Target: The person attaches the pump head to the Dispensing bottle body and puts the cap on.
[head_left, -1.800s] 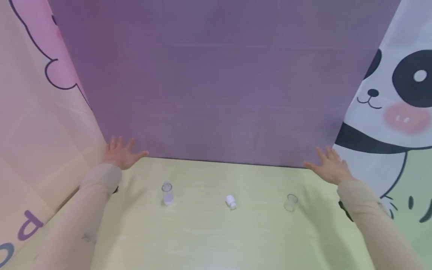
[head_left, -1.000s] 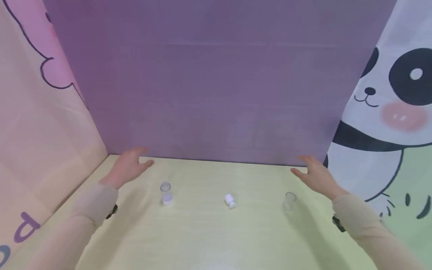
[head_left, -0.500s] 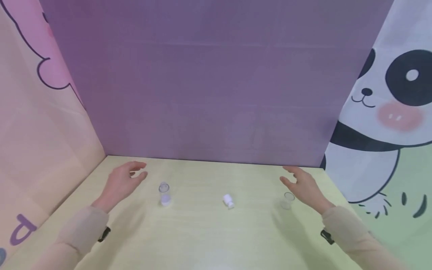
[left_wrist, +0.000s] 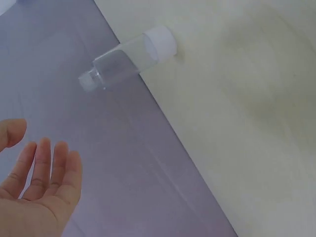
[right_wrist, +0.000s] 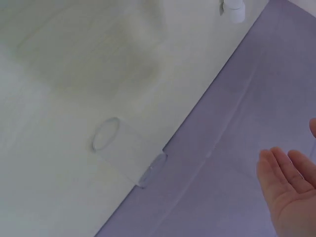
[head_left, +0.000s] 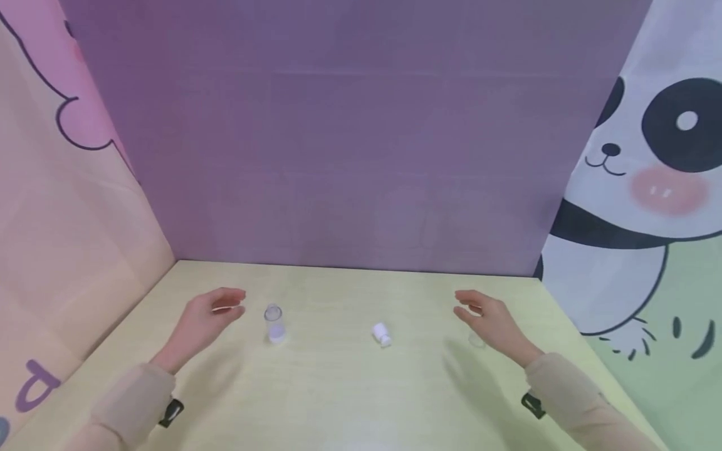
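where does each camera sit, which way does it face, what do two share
Head: on the head, looking forward and down over the table at the purple backdrop; both sleeves, left grip and right grip show.
Left wrist: on that wrist, looking toward the clear bottle; part of the left grip shows, lower left.
Right wrist: on that wrist, looking toward the clear cup; part of the right grip shows at right.
Head and left wrist share the clear bottle.
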A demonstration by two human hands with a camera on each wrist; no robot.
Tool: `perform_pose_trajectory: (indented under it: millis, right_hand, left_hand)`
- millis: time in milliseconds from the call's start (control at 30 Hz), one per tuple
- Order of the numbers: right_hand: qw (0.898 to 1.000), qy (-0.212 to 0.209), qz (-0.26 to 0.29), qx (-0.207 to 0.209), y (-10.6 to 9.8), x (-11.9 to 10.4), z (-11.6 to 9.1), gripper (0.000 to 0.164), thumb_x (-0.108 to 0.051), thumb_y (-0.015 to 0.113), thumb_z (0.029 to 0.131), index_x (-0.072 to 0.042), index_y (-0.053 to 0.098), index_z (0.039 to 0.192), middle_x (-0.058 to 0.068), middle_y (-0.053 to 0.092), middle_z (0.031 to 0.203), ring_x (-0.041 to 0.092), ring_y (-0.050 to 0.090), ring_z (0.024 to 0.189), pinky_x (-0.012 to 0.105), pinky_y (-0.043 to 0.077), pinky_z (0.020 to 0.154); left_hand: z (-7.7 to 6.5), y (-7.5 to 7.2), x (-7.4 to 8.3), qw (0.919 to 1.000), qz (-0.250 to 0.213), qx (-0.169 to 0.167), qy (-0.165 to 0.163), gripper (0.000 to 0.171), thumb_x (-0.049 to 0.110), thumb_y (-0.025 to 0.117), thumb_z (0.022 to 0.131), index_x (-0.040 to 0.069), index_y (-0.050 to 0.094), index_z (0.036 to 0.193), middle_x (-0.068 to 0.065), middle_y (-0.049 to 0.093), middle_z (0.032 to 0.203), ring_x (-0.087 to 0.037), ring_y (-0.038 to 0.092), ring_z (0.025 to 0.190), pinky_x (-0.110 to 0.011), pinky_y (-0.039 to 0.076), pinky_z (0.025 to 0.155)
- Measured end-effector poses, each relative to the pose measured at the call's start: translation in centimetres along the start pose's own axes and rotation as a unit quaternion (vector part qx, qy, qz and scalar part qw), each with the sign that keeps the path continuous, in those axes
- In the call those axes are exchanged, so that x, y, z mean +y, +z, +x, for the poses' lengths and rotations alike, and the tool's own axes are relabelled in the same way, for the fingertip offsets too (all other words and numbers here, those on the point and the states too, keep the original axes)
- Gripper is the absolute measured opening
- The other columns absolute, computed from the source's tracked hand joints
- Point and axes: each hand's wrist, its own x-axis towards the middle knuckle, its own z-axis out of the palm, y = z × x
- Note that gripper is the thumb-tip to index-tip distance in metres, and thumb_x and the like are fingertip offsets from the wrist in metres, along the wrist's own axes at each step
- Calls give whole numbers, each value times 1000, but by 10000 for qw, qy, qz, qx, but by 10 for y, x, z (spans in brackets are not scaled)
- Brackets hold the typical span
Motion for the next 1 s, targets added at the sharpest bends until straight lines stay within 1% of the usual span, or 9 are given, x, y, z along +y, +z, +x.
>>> perform_pose_trajectory:
  millis: [100,267,433,600,667,767,900,1000]
  right_hand:
    - [9997,95,221,-60,4,2,0,38,-19,57,89,3,52,121,24,57,118,37,56,107,44,47,89]
    - [9984,218,511,-99,10,1,0,37,-15,58,88,4,53,120,24,57,118,36,56,108,42,48,89]
    - [9967,403,649,-280,19,-2,-3,37,-17,58,88,3,54,120,23,57,118,35,56,108,41,48,89]
    - [9948,585,736,-404,30,-5,-5,36,-17,59,87,1,55,118,21,59,117,34,58,106,37,51,84]
    - [9943,582,781,-437,35,-6,-5,34,-15,59,87,1,56,117,20,60,115,33,59,104,36,51,83]
    - [9937,527,848,-504,41,-6,-4,32,-13,59,86,1,57,115,20,60,114,33,59,103,36,52,82]
    - [9927,507,933,-568,49,-4,-3,30,-10,59,86,1,57,114,20,61,113,32,60,101,36,52,82]
    - [9911,580,995,-668,55,-4,-3,31,-9,59,86,2,57,114,21,60,113,32,60,101,36,52,81]
  left_hand:
    - [-1,3,-3,10000,-53,-55,-22,36,17,59,87,1,54,119,-22,58,117,-36,57,105,-40,52,82]
    - [-2,10,-9,9998,-119,-142,-77,36,12,61,85,-1,54,118,-21,59,116,-33,59,103,-34,53,80]
    - [-4,18,-13,9995,-155,-225,-141,35,8,62,84,-2,56,116,-22,59,114,-33,60,101,-34,53,79]
    - [-8,23,-15,9974,-277,-477,-474,36,10,61,85,-2,54,117,-22,58,116,-32,59,102,-37,52,82]
    - [-11,23,-15,9957,-324,-604,-623,37,12,61,85,-3,54,118,-22,58,116,-31,58,102,-38,51,83]
    - [-15,23,-16,9938,-385,-749,-731,38,12,62,83,-4,53,118,-22,58,116,-31,58,102,-39,50,84]
    - [-16,26,-16,9932,-407,-858,-668,39,10,63,82,-6,53,116,-23,59,113,-32,59,100,-38,51,82]
    - [-15,30,-19,9923,-451,-974,-626,41,8,64,81,-9,52,116,-25,59,112,-35,58,100,-38,51,81]
